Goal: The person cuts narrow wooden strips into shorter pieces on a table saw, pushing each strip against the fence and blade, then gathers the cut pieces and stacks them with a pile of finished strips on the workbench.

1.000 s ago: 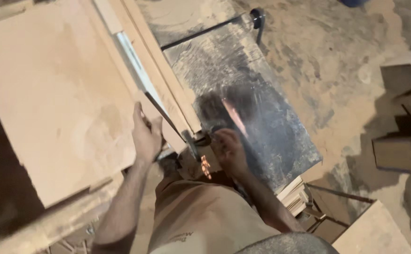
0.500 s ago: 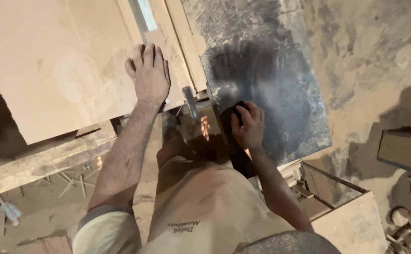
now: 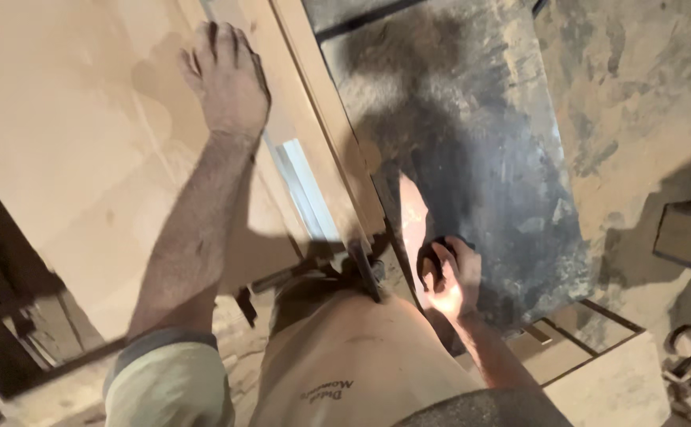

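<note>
Large pale board point(image 3: 69, 158): flat on the table, uncut as far as shows, its right edge beside a narrow strip point(image 3: 326, 134).
Dark metal table point(image 3: 472, 142): dusty.
Left hand point(image 3: 227, 75): fingers spread, pressed flat on the board near that edge.
Right hand point(image 3: 450, 277): closed round a dark knob point(image 3: 431, 261) at the table's near edge.

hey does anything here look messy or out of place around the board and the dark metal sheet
Mostly dust: the dark metal sheet is smeared with pale sawdust. The left hand lies flat on the tan board; the right hand grips a dark knob. Nothing looks broken.
</note>
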`<state>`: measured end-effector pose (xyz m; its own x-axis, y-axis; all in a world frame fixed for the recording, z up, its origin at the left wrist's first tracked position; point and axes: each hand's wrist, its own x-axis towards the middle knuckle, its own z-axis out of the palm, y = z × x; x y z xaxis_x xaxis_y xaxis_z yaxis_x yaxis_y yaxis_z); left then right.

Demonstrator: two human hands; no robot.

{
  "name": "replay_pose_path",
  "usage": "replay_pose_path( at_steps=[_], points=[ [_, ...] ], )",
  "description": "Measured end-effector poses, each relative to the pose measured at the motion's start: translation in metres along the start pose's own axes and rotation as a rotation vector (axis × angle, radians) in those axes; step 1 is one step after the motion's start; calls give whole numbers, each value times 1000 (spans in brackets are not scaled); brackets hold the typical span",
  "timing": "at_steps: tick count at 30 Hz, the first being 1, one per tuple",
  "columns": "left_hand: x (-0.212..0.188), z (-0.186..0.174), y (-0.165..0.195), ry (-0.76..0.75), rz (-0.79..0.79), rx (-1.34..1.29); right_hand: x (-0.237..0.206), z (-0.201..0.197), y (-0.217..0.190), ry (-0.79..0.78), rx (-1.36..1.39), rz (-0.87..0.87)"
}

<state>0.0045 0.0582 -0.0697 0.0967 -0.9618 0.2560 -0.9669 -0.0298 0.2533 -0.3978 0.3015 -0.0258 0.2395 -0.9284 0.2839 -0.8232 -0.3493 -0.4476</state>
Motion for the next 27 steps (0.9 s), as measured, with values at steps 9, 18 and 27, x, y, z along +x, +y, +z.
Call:
replay_pose_path(
  at_steps=[9, 18, 27],
  points=[
    [176, -7, -81, -57, 71, 68, 6, -7, -21, -86, -108, 209],
    [64, 35, 184, -34, 629, 11, -81, -9, -70, 502, -205, 706],
    [-59, -51, 252, -170, 1267, -263, -269, 11, 5, 901, -76, 1207]
  ],
)
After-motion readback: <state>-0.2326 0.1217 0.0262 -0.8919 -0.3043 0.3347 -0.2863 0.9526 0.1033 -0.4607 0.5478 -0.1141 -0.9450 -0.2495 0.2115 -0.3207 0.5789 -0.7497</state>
